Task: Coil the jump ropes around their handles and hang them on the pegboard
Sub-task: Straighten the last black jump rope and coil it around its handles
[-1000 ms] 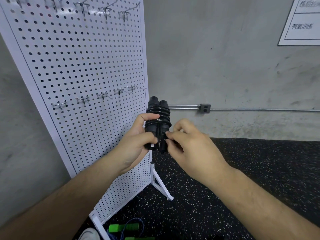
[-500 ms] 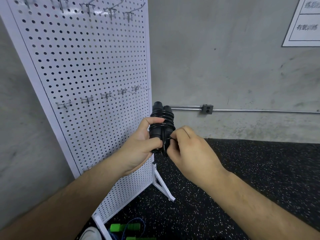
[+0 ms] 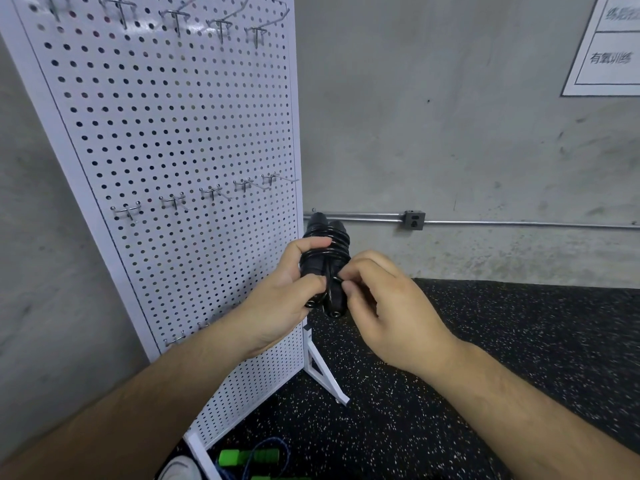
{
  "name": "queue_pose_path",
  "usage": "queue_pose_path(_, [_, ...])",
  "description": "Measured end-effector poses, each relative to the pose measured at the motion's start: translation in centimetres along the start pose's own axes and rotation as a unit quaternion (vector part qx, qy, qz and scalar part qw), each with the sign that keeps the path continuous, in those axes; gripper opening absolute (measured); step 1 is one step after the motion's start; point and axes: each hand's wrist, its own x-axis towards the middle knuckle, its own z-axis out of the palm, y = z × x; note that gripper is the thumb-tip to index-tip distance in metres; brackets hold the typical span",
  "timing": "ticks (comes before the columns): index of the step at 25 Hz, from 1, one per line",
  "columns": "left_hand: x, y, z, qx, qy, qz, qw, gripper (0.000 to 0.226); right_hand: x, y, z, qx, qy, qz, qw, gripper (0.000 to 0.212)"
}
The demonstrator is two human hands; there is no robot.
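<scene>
Gripping the black jump rope (image 3: 323, 268) upright by its paired handles, the left hand (image 3: 280, 303) curled around it beside the white pegboard (image 3: 166, 140). The right hand (image 3: 384, 306) pinched a strand of the coil. A green-handled rope (image 3: 247, 459) lay on the floor (image 3: 485, 341) below.

Glossy black rope (image 3: 325, 237); perforated metal pegboard (image 3: 166, 133).

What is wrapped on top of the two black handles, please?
Black rope coils wrap both handles; the left hand and right hand cover the lower turns and the rope's end.
</scene>
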Motion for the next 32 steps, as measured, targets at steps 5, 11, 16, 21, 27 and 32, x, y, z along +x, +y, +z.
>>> queue_pose_path(5, [0.1, 0.0, 0.0, 0.012, -0.008, 0.010, 1.000, 0.057, -0.2, -0.5, 0.2, 0.053, -0.007, 0.023, 0.998, 0.009])
queue_pose_path(11, [0.5, -0.5, -0.1, 0.048, -0.015, 0.024, 0.998, 0.058, -0.3, -0.6, 0.4, 0.103, 0.027, 0.070, 0.992, 0.010])
queue_pose_path(16, [0.3, -0.3, 0.8, -0.097, -0.079, 0.040, 0.991, 0.056, 0.1, -1.7, 0.6, 0.096, 0.087, 0.109, 0.986, 0.009])
queue_pose_path(21, [0.5, -0.4, -0.2, -0.062, -0.071, 0.059, 0.994, 0.058, 0.2, -0.5, 0.3, 0.087, 0.108, 0.072, 0.988, 0.013])
queue_pose_path(27, [1.1, -0.2, -1.2, -0.072, -0.040, 0.073, 0.994, 0.054, 0.3, 0.4, -0.2, 0.064, 0.047, 0.084, 0.993, 0.023])
queue_pose_path(32, [0.8, -0.2, -1.1, 0.055, -0.040, 0.086, 0.994, 0.054, 0.5, 0.8, -0.8, 0.021, 0.047, 0.082, 0.995, 0.008])
